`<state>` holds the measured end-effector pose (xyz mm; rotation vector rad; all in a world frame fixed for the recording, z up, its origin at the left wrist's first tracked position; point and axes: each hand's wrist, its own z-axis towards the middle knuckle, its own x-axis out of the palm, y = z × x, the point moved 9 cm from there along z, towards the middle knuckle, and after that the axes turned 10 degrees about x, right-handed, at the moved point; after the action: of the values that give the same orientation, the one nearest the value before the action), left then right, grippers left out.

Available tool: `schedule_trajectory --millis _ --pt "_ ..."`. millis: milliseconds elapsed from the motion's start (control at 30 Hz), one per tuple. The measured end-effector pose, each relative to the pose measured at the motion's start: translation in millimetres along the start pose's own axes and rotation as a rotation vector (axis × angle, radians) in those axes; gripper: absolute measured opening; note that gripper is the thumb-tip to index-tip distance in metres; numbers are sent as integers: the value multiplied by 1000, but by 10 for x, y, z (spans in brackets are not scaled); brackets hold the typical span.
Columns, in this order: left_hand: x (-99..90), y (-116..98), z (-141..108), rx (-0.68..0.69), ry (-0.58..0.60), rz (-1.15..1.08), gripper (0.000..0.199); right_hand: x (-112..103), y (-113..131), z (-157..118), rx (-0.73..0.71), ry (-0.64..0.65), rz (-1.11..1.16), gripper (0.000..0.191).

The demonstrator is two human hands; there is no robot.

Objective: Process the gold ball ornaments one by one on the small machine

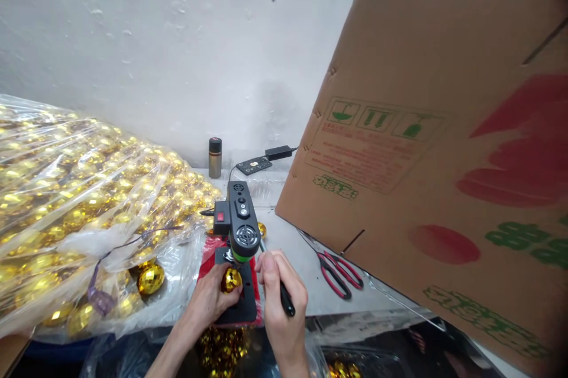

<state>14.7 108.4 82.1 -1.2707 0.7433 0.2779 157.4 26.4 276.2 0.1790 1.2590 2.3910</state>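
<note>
Gripping shiny gold faceted ball [231,280] in left hand [209,300] with curled thumb and fingers, over black rectangular base plate [245,308] near front edge of grey counter [296,243]. Clasping slim black-ended rod [287,302] in closed right hand [283,288], just beside black oblong machine head [242,213].

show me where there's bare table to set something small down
The main bare patch of grey table lies beyond the right hand, between the black machine and the scissors, with the carton along its far side. It is crowded at left, where bagged gold balls spread, and behind the machine, by the bottle and adapter.
</note>
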Motion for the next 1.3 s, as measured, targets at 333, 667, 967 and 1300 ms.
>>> schedule_trajectory --millis 333,667,967,1300 --pt "207 97 -30 138 -229 174 33 -42 -48 -111 -51 21 -32 28" --pt "226 97 -36 107 -212 69 38 -36 -609 -532 -118 -69 -82 31" --pt "265 98 -50 98 -212 55 36 -36 -744 -603 -85 -124 -41 34" --pt "294 123 -34 111 -240 124 33 -29 -616 -546 -142 -204 -60 38"
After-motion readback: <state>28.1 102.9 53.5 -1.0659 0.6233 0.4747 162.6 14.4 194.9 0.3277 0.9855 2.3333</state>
